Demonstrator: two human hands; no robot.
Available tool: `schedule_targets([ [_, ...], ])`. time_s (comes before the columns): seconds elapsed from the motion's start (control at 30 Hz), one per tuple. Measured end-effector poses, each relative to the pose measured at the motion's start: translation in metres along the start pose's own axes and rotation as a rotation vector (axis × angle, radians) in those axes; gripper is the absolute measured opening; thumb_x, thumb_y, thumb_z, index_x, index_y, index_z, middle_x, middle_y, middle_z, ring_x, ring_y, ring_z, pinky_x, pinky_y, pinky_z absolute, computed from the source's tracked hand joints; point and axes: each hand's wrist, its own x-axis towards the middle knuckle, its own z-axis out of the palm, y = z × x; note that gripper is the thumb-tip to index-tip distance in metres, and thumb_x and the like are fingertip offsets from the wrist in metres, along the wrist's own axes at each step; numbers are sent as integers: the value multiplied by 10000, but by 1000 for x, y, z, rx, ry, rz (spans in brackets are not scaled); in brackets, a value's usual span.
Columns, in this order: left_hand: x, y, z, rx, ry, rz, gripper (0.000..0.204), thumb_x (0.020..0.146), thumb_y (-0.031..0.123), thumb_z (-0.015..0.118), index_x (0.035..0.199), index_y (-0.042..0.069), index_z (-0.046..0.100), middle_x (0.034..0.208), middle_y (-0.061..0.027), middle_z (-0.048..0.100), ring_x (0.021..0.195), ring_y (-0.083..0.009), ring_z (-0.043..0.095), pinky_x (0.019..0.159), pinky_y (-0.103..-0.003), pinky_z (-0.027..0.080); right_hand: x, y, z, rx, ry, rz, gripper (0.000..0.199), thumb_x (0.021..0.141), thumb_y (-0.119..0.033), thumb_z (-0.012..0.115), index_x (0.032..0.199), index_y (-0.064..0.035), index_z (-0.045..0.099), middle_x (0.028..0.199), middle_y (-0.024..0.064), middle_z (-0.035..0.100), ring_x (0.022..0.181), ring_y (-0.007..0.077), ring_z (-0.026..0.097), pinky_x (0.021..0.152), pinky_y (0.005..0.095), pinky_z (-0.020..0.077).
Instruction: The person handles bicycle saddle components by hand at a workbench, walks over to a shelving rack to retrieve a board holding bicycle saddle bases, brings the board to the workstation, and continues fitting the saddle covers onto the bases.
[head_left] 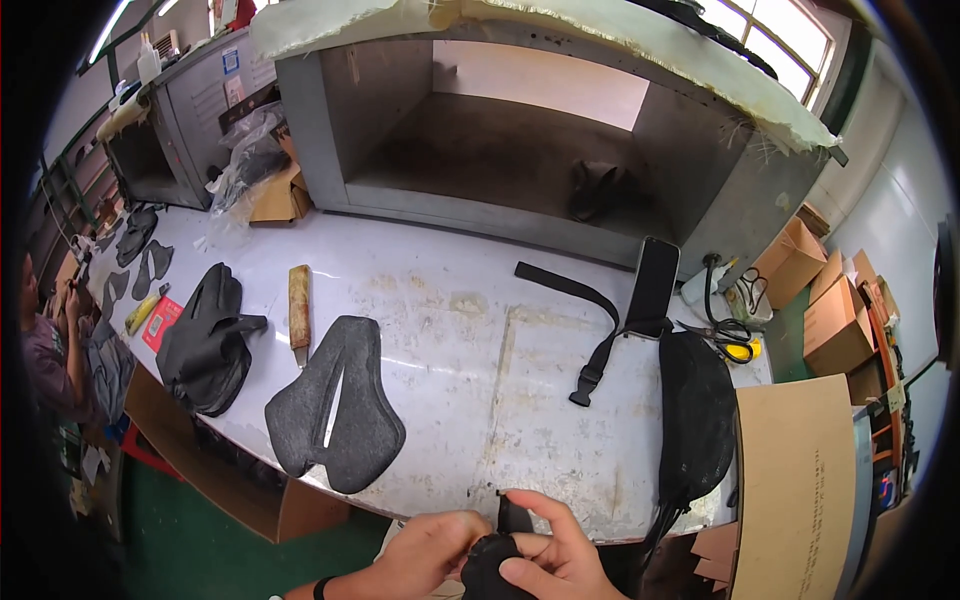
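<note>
At six o'clock, the left hand [430, 553] has its fingers curled in on a black fabric piece [488, 575], while the right hand [565, 555] grips it between thumb and fingers, index finger raised. On the white tabletop [440, 400], a grey two-lobed pad [368, 430] lies at eight o'clock, and a red card [166, 317] with a white printed panel at nine, its lettering too small to read. A blue-and-white label [231, 61] marks the grey cabinet [200, 110] toward ten-thirty; a cardboard panel [790, 470] at four bears dark, illegible print.
</note>
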Motion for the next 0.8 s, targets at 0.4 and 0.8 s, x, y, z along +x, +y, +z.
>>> schedule_targets([
  [0.4,-1,7,21,595,-14,336,342,1051,265,421,780,62,470,658,22,428,577,-90,393,520,-261,317,5,0,8,149,171,-226,615,964,-30,581,1480,-44,246,1063,149,673,834,167,667,774,284,533],
  [0.8,-3,21,15,489,-84,279,323,1042,296,472,837,46,479,712,6,436,626,-108,398,556,-264,329,13,3,1,177,71,-256,755,914,30,626,1520,-45,183,1216,148,603,1038,189,620,893,305,498],
])
